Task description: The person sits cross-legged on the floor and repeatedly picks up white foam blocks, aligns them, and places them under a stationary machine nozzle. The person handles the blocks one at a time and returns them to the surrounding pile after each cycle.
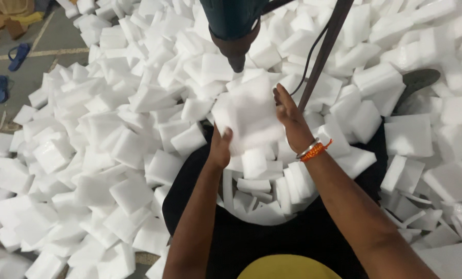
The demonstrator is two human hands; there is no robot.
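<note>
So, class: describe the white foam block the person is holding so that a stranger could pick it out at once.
Start at the dark machine head hanging at top centre above the sea of white foam pieces. Just below its tip is the foam block, lifted off the pile. Unlike its neighbours, it is gripped between the left hand and right hand.

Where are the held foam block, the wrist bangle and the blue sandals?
held foam block (251,116): head view, middle of its white face.
wrist bangle (313,150): head view, orange and metal band on the right wrist.
blue sandals (19,56): head view, upper sandal's strap.
</note>
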